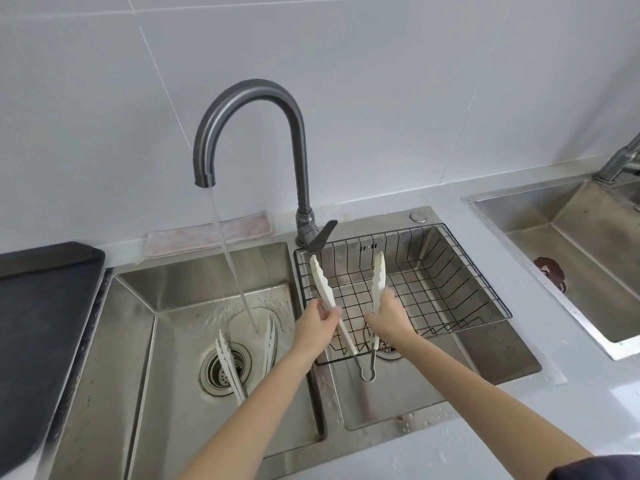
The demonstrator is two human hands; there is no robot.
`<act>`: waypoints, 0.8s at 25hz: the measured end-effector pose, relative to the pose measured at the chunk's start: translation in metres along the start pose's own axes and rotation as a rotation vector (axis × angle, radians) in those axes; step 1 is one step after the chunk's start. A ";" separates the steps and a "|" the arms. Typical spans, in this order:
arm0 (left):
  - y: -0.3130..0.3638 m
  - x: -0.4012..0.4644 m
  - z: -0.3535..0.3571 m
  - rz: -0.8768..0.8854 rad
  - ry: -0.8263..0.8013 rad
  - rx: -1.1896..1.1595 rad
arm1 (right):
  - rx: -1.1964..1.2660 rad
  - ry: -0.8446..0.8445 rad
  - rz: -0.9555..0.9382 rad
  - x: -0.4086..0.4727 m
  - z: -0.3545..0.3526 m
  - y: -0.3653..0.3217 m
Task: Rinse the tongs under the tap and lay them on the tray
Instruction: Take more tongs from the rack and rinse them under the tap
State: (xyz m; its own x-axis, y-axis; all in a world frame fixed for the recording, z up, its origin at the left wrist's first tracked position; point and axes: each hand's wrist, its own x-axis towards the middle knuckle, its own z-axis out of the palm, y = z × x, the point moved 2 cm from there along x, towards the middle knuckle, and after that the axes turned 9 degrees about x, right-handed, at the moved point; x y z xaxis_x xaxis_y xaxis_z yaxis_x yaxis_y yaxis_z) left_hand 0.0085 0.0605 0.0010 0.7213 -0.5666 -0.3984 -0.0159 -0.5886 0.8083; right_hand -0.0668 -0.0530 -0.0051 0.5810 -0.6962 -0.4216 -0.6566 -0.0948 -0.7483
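Note:
White tongs (320, 280) with a metal hinge loop are held spread wide over the wire basket (460, 271) in the right sink basin. My left hand (320, 325) grips the left arm of the tongs, and my right hand (389, 313) grips the right arm. A second pair of white tongs (228, 362) lies in the left basin (166, 306) across the drain. Water runs from the grey tap (249, 98) into the left basin, apart from the held tongs. A dark tray (38, 306) sits on the counter at far left.
A pinkish cloth (207, 233) lies folded behind the left basin. A second sink (571, 244) with its own tap (620, 161) is at the right. The grey counter (519, 427) in front is spotted with water.

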 end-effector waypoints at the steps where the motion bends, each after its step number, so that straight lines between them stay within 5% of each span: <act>1: -0.003 -0.002 -0.005 0.003 0.014 -0.053 | 0.047 0.003 -0.018 -0.002 0.005 -0.003; 9: -0.036 -0.020 -0.068 -0.001 0.163 -0.279 | 0.663 -0.146 0.035 -0.018 0.044 -0.045; 20: -0.076 -0.025 -0.158 -0.015 0.293 -0.384 | 1.078 -0.398 0.193 0.002 0.139 -0.113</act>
State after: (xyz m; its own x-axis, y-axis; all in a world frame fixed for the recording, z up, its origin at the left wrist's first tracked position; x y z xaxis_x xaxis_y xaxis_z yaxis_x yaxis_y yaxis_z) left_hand 0.1009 0.2107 0.0187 0.8853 -0.3409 -0.3164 0.2126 -0.3085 0.9272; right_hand 0.0758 0.0549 0.0076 0.7517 -0.3425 -0.5637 -0.1127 0.7754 -0.6213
